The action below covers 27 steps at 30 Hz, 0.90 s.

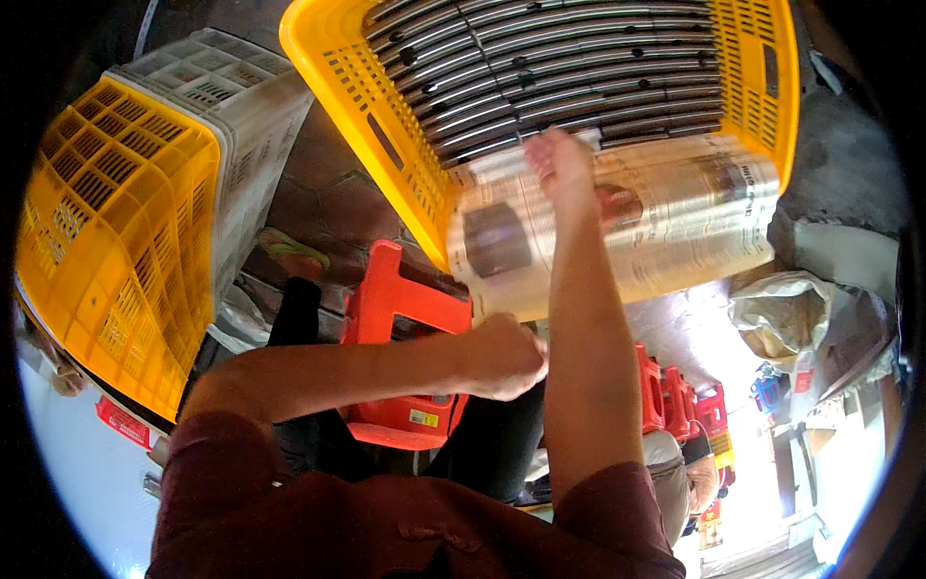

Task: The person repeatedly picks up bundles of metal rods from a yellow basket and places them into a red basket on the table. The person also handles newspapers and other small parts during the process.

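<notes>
A yellow plastic crate (371, 145) stands in front of me, its inside filled with rows of shiny metal rods (569, 58). Printed newspaper (675, 203) covers the near part of the crate and drapes over its near edge. My right hand (559, 162) reaches over the newspaper to the nearest row of rods. Motion smears its fingers, so I cannot tell whether it grips a rod. Held low before my body, my left hand (503, 357) is curled closed beside my right forearm. Whatever may be inside its fingers is hidden.
To the left, a yellow crate (125, 241) lies against a pale grey crate (256, 125). A red plastic stool (386, 299) is between my legs. More red stools (666, 391) and an open whitish sack (786, 314) stand at the right, near a person's bent body (670, 473).
</notes>
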Tool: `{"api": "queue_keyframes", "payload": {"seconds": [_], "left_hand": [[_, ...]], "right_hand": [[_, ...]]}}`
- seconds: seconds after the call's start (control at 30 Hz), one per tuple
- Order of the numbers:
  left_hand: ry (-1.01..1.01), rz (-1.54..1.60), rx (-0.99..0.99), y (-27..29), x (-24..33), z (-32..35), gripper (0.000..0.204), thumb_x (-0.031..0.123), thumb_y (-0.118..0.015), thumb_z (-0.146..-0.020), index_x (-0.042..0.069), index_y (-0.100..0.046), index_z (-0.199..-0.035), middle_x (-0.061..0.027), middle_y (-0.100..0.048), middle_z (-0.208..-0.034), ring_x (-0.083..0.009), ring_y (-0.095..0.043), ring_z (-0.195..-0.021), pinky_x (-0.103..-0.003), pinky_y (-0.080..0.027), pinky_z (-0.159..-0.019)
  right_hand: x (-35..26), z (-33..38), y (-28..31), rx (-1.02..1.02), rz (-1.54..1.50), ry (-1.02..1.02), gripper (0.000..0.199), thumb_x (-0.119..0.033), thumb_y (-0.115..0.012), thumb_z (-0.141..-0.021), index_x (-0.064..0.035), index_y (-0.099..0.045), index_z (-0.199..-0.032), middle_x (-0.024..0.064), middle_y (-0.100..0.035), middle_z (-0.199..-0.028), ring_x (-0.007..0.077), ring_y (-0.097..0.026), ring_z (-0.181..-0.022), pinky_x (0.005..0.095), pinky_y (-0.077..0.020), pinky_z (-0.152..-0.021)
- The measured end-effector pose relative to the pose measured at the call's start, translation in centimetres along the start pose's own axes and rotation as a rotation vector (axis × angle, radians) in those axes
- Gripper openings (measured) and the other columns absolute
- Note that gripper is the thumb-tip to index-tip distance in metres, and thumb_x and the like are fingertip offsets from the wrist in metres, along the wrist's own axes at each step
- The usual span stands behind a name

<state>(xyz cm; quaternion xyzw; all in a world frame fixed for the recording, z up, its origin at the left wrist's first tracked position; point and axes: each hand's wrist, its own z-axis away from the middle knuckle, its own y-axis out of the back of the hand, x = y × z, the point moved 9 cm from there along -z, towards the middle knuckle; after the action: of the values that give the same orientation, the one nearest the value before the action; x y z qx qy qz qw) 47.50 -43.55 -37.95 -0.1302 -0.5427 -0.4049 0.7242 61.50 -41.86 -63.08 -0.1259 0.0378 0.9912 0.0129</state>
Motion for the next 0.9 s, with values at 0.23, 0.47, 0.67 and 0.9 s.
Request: {"api": "queue_keyframes", "payload": {"seconds": [0.23, 0.47, 0.67, 0.9], "left_hand": [[0.482, -0.574, 0.787, 25.4, -25.8, 2.8, 0.026, 0.021, -0.063, -0.088, 0.002, -0.061, -0.106, -0.0158, -0.064, -0.101, -0.0335, -0.064, -0.09, -0.042, -0.053, -0.079], [0.803, -0.512, 0.773, 31.1, -29.5, 1.0, 0.05, 0.042, -0.059, -0.091, -0.002, -0.06, -0.116, -0.0254, -0.062, -0.113, -0.0378, -0.061, -0.102, -0.046, -0.048, -0.091], [0.906, -0.611, 0.766, 30.7, -31.0, 0.6, 0.056, 0.047, -0.057, -0.093, -0.002, -0.06, -0.119, -0.0249, -0.063, -0.11, -0.0378, -0.061, -0.101, -0.046, -0.048, -0.09], [1.028, -0.427, 0.529, 30.2, -29.8, 0.1, 0.061, 0.045, -0.056, -0.094, 0.003, -0.048, -0.137, -0.0229, -0.057, -0.128, -0.034, -0.056, -0.117, -0.045, -0.043, -0.101]], "right_hand": [[10.4, 0.4, -2.9, -0.065, 0.012, -0.149, 0.054, -0.051, -0.069, -0.087, -0.004, -0.057, -0.112, 0.0057, -0.057, -0.091, 0.015, -0.054, -0.078, 0.028, -0.0484, -0.067], [12.8, -2.9, -3.0, -0.032, 0.046, 0.155, 0.07, -0.046, -0.074, -0.085, -0.0031, -0.048, -0.134, 0.0119, -0.056, -0.125, 0.0234, -0.055, -0.11, 0.0351, -0.047, -0.091], [11.0, 0.0, -3.2, 0.186, 0.203, 0.1, 0.096, -0.049, -0.074, -0.083, 0.0025, -0.026, -0.149, 0.0195, -0.033, -0.151, 0.0327, -0.034, -0.137, 0.0423, -0.027, -0.114], [9.9, 0.2, -3.6, 0.217, 0.253, 0.244, 0.106, -0.053, -0.071, -0.084, 0.007, -0.014, -0.15, 0.0251, -0.028, -0.152, 0.0355, -0.028, -0.141, 0.0407, -0.0212, -0.117]]}}
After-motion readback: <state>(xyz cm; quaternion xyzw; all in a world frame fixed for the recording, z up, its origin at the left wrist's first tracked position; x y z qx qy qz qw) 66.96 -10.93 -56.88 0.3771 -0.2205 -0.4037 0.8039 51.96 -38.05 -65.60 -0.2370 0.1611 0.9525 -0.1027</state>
